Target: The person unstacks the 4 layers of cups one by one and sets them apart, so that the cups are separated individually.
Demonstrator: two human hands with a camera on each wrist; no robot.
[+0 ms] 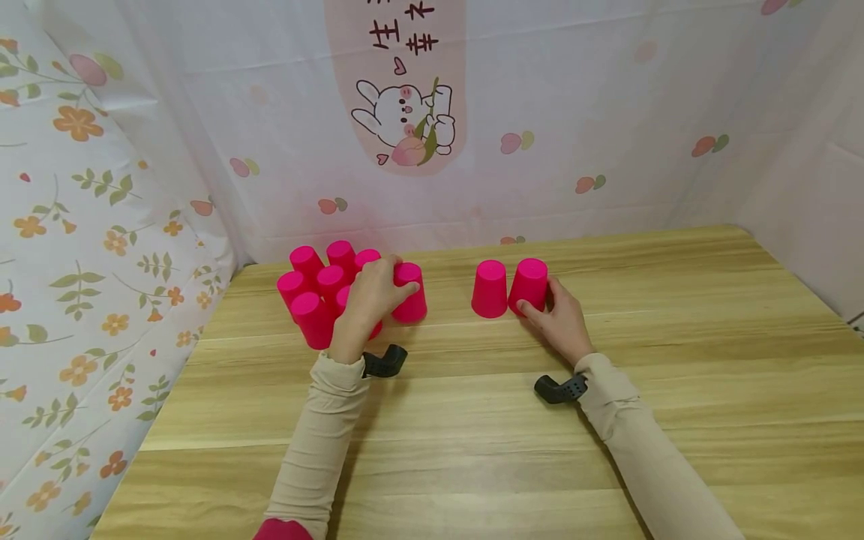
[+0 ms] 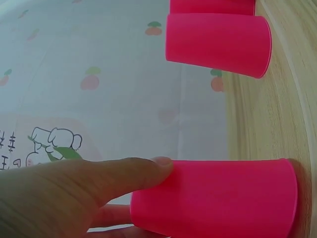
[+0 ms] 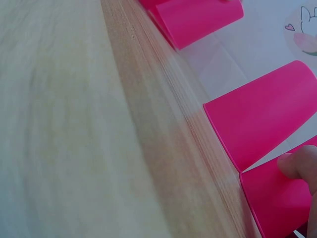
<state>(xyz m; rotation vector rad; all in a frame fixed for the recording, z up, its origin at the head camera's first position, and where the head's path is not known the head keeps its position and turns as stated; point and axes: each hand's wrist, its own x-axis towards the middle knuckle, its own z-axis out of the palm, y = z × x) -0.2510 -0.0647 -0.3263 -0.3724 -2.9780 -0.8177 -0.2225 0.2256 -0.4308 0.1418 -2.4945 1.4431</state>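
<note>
Two pink cups stand upside down side by side at the middle right of the table. My right hand [image 1: 559, 321] grips the right-hand pink cup [image 1: 529, 283], thumb on its near side. Its neighbour, another pink cup [image 1: 489, 289], touches or nearly touches it at the rim. My left hand [image 1: 371, 294] holds a third pink cup [image 1: 409, 300] near its top, thumb and fingers around it, as the left wrist view also shows with the held cup [image 2: 223, 198]. Just left of that hand stands a cluster of several inverted pink cups [image 1: 315, 321], partly hidden by the hand.
The wood-grain table [image 1: 445, 442] spreads toward me and to the right. Behind it hangs a white cloth [image 1: 607, 97] with a rabbit print, and a floral cloth [image 1: 101, 270] hangs at the left. Black wrist devices [image 1: 386, 361] sit on both sleeves.
</note>
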